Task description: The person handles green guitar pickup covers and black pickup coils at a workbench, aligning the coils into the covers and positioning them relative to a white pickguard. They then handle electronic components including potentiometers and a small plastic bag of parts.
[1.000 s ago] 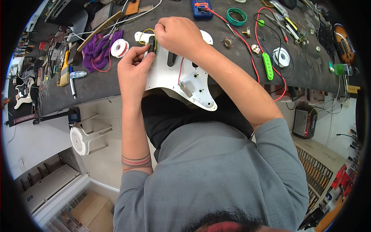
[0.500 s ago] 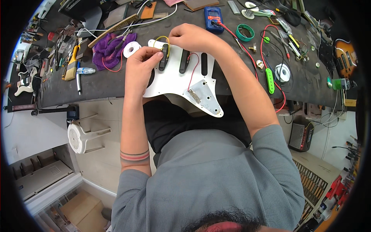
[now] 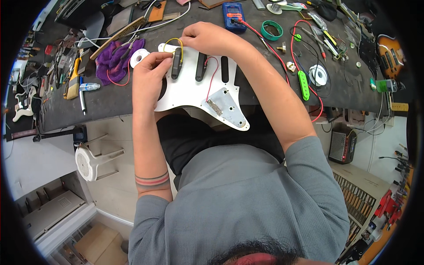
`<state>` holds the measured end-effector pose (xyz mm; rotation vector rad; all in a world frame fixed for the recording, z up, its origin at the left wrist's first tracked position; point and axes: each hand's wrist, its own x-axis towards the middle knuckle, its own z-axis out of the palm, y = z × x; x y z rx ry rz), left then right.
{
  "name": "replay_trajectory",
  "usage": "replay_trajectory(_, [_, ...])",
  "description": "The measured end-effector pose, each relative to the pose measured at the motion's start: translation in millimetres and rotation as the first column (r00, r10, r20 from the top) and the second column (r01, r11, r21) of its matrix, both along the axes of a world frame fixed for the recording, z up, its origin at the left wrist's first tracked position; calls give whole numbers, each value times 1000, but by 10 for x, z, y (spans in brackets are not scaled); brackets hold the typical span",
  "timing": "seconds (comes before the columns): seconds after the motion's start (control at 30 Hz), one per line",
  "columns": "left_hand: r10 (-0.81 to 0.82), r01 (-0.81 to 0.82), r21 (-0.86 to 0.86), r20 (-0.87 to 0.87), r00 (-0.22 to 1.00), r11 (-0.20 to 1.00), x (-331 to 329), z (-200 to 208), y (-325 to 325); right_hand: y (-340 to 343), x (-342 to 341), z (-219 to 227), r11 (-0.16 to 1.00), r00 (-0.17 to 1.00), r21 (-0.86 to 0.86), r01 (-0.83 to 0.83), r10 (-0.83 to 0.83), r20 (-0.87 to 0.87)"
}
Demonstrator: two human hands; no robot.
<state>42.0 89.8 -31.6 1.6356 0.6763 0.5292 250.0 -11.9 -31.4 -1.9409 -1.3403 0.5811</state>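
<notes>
A white guitar pickguard (image 3: 187, 97) lies underside up on the bench's near edge, its pointed end overhanging. Two black pickups (image 3: 176, 64) are set in it, and a third slot is vacant. My left hand (image 3: 149, 77) is closed in a pinch at the left pickup's side; whatever sits between the fingertips is too small to make out. Curled at the far end of that pickup is my right hand (image 3: 203, 37), its fingertips mostly hidden. A yellow wire (image 3: 181, 42) loops between the hands. One red wire (image 3: 216, 73) runs from the second pickup across the metal shield plate (image 3: 226, 106).
Left of the pickguard are a white spool (image 3: 139, 57), a purple cloth (image 3: 115, 57), a brush (image 3: 72, 79) and a pen (image 3: 82, 98). A blue multimeter (image 3: 234, 17), green tape roll (image 3: 271, 31), lime pickup cover (image 3: 303, 85) and red cable (image 3: 282, 66) lie beyond and right.
The whole view has shifted slightly, so bench items appear a little further left and higher. Both hands keep nearly the same pose at the left pickup.
</notes>
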Motion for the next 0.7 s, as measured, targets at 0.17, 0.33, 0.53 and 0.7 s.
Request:
replay_trajectory(0.17, [-24,24,19,-35,999,1000,-51,-63,88,-620,-156,81,885,905,445,140,-297,306])
replay_trajectory(0.33, [-45,50,44,-102,994,998,-46,-76,103,-1818,-844,284,893,886,89,442,-450,110])
replay_trajectory(0.53, [-46,55,148,-61,997,987,-46,-149,188,-2377,-1290,-17,905,805,-312,288,-405,-433])
replay_trajectory(0.7, [-35,46,184,-62,997,982,51,-110,223,-2216,-1349,-230,967,832,-102,233,-253,-494])
